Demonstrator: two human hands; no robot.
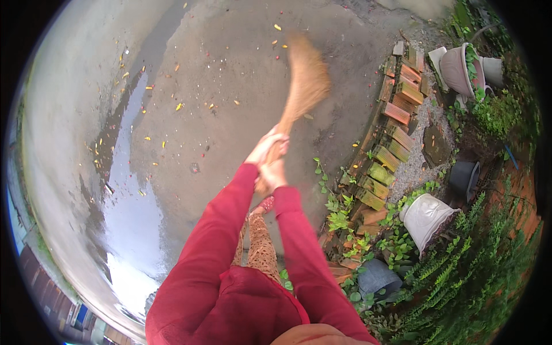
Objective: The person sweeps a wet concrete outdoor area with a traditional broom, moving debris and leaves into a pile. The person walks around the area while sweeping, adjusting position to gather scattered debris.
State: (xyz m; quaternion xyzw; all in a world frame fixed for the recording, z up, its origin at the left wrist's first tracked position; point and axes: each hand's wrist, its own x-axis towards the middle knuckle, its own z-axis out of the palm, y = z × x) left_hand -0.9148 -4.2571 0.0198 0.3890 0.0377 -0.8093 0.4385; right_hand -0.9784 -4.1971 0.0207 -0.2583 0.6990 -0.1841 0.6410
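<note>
Both my hands are wrapped round the handle of a tan straw broom [306,80], whose fanned bristles point away from me and are smeared by motion. My left hand [265,147] grips higher, nearer the bristles. Close behind it, my right hand [273,171] is closed on the same handle, whose butt end shows just below. Under the bristles lies wet grey-brown ground [224,75]. Small yellow leaves [179,106] and red bits are scattered over it, mostly left of the broom.
A long puddle [123,218] stretches along the left. To the right, a row of mossy bricks [397,129] borders a gravel strip. Beyond are a white planter [426,218], a grey pot [378,278], a dark pot [463,178], a pale urn [460,69] and dense green plants [460,282].
</note>
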